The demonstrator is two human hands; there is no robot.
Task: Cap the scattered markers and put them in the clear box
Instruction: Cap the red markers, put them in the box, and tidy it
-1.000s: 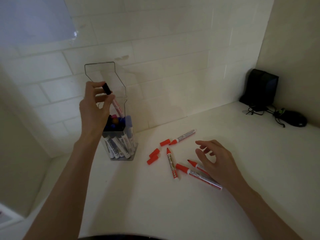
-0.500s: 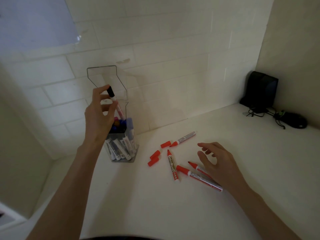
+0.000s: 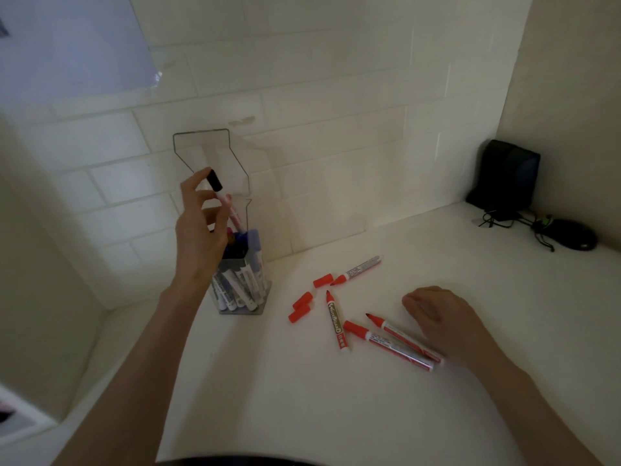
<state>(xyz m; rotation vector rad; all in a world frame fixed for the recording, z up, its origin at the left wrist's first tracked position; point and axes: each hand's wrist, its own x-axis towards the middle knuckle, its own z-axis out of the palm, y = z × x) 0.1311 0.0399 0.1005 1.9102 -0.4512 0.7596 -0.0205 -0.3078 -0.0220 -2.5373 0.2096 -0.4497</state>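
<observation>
Right hand (image 3: 440,317) has drawn its fingers in since a second ago: then spread above the counter, now curled under the palm, knuckles up. Left hand (image 3: 201,230) sits much as before against the box, the marker's low end at the box mouth in both.

White counter (image 3: 302,398) runs into a corner of tiled wall (image 3: 336,146).

Clear box (image 3: 250,306) stands upright near the wall, lid flap raised behind it, packed with capped markers standing on end.

Left hand: raised in front of the box, thumb and fingertips pinching a black-capped marker (image 3: 221,200). Marker tilted, cap uppermost, lower end among the tops of the boxed markers.

Right hand: low over the counter, clenched, nothing visible in it. Tail ends of two red markers pass under its wrist side; contact cannot be made out.

Four red markers on the counter between box and right hand:
- far uncapped marker (image 3: 361,269), tip just beside a loose cap
- middle uncapped marker (image 3: 336,321)
- capped marker (image 3: 386,344)
- near uncapped marker (image 3: 403,336), lying alongside the capped one

Three loose red caps: first cap (image 3: 323,280), second cap (image 3: 302,299), third cap (image 3: 299,313), the last two touching.
</observation>
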